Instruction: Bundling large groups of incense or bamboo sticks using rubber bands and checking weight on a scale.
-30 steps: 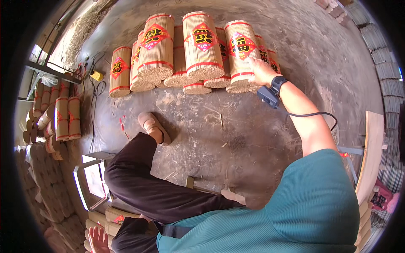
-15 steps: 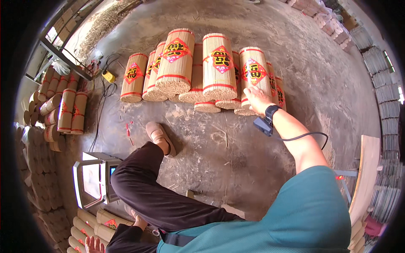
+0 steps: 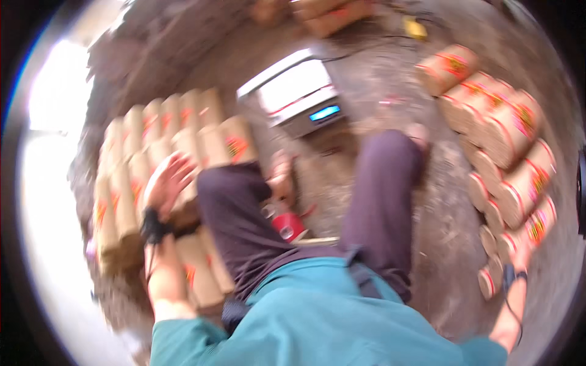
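Note:
My left hand (image 3: 167,185) is raised over a stack of tan stick bundles (image 3: 125,204) with red labels, at the left beside my knee. Its fingers are stretched out and hold nothing; whether it touches a bundle I cannot tell. At the far right, my right hand (image 3: 520,253) is at the near end of a cylindrical stick bundle (image 3: 536,229), with red bands and a red diamond label. Motion blur hides how its fingers lie. More such bundles (image 3: 513,134) are piled beyond that hand.
A boxy device (image 3: 299,85) with a white top and lit blue display stands on the floor ahead. Near my feet lies a red object (image 3: 287,226), blurred. Further bundles (image 3: 339,15) and a yellow object (image 3: 415,28) with a cable are at the back.
The view has swung left, so the pile under my right hand now appears at the far right. My left hand, earlier at the lower edge, shows fully over the left stack.

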The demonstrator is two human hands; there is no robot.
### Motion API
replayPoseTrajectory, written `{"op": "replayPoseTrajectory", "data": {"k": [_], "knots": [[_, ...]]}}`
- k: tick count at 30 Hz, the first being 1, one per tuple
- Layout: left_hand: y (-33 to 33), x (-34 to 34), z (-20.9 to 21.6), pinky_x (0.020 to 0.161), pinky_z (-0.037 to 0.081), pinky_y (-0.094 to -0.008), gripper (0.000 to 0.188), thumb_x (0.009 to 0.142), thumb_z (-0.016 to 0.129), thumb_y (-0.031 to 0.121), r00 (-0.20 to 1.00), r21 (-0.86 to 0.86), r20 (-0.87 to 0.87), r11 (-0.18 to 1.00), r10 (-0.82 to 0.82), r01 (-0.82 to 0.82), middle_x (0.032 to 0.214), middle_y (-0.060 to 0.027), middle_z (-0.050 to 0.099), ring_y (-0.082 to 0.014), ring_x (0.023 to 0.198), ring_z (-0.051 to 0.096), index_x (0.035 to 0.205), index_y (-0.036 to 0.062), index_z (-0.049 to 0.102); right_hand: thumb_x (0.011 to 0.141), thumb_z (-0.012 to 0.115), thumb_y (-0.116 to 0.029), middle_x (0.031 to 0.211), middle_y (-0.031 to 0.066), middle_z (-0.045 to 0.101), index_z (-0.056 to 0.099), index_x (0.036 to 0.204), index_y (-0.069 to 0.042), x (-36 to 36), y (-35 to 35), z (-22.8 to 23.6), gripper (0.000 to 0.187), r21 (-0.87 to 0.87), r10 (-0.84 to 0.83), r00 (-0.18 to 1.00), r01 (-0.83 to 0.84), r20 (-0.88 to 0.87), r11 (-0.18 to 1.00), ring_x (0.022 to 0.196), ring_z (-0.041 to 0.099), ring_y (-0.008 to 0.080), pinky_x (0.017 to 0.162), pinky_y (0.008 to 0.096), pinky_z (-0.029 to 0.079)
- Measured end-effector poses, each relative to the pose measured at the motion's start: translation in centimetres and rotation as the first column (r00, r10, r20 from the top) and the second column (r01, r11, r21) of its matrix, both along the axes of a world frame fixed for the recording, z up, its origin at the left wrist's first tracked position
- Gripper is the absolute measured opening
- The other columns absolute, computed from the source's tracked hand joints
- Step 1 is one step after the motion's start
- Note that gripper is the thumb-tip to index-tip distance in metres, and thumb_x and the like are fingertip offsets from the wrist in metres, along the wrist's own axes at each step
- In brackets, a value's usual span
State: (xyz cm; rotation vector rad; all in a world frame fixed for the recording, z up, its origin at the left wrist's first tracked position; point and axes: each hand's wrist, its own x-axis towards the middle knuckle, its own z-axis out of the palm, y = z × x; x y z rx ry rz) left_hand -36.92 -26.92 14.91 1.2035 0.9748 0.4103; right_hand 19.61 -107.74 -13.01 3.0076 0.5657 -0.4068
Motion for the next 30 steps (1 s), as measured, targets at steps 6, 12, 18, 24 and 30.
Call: {"op": "replayPoseTrajectory", "data": {"k": [6, 12, 18, 24, 30], "knots": [[0.5, -9.2, -3.9, 0.101, 0.042, -0.0483, 0.032, 0.094, 0.056, 0.025, 0.906, -0.047, 0.144, 0.917, 0.398, -0.395, 0.126, -0.015, 0.055, -0.0334, 0.119, 0.052, 0.118, 0.0038, 0.054, 0.054, 0.08, 0.0, 0.129, 0.0199, 0.047, 0.03, 0.137, 0.0, 3.9, -7.0, -3.3, 0.096, 0.038, 0.032, 0.999, -0.032, 0.013, 0.999, 0.124, 0.044, 0.0322, 0.105, 0.037, 0.034], [0.0, -19.2, -12.3, 0.094, 0.044, -0.0463, 0.028, 0.09, 0.061, 0.026, 0.676, -0.165, -0.027, 0.664, 0.736, -0.729, 0.12, -0.0111, 0.059, -0.0293, 0.11, 0.058, 0.111, 0.0088, 0.054, 0.061, 0.074, -0.002, 0.098, 0.0144, 0.059, 0.049, 0.107, 0.001, 8.1, -9.2, -0.5, 0.053, 0.108, -0.321, 0.879, 0.379, -0.353, 0.919, 0.091, 0.057, 0.0323, 0.081, 0.0433, 0.047], [-6.0, -27.1, -16.1, 0.098, 0.041, -0.0453, 0.03, 0.091, 0.06, 0.028, 0.456, -0.099, -0.235, 0.445, 0.859, -0.89, 0.119, -0.0116, 0.059, -0.0291, 0.115, 0.054, 0.114, 0.009, 0.054, 0.082, 0.066, -0.014, 0.069, 0.0057, 0.06, 0.054, 0.092, -0.001, -4.7, 14.1, 10.9, 0.02, -0.217, -0.124, 0.798, -0.009, -0.59, 0.976, 0.05, 0.057, 0.0146, 0.043, 0.0302, 0.045], [-10.1, -34.0, -24.3, 0.072, 0.05, -0.0354, 0.032, 0.084, 0.067, 0.026, 0.181, 0.777, -0.451, 0.485, 0.874, -0.402, 0.087, -0.0143, 0.067, -0.024, 0.081, 0.065, 0.099, -0.0012, 0.061, 0.086, 0.06, -0.009, 0.086, 0.0027, 0.056, 0.053, 0.105, -0.003, -11.7, 35.9, 21.8, 0.022, 0.199, 0.295, 0.801, -0.222, -0.522, 0.955, 0.077, 0.053, 0.0101, 0.068, 0.0251, 0.045], [-10.4, -42.1, -16.6, 0.078, 0.047, -0.0454, 0.035, 0.084, 0.064, 0.035, -0.068, 0.927, -0.321, 0.328, 0.945, 0.182, 0.091, -0.015, 0.063, -0.0345, 0.087, 0.058, 0.099, 0.0028, 0.062, 0.094, 0.054, -0.021, 0.1, 0.0045, 0.054, 0.049, 0.12, -0.002, -21.2, 55.9, 32.3, 0.033, 0.698, 0.711, 0.561, -0.298, -0.424, 0.651, 0.09, 0.055, 0.0141, 0.082, 0.0273, 0.045]]}}
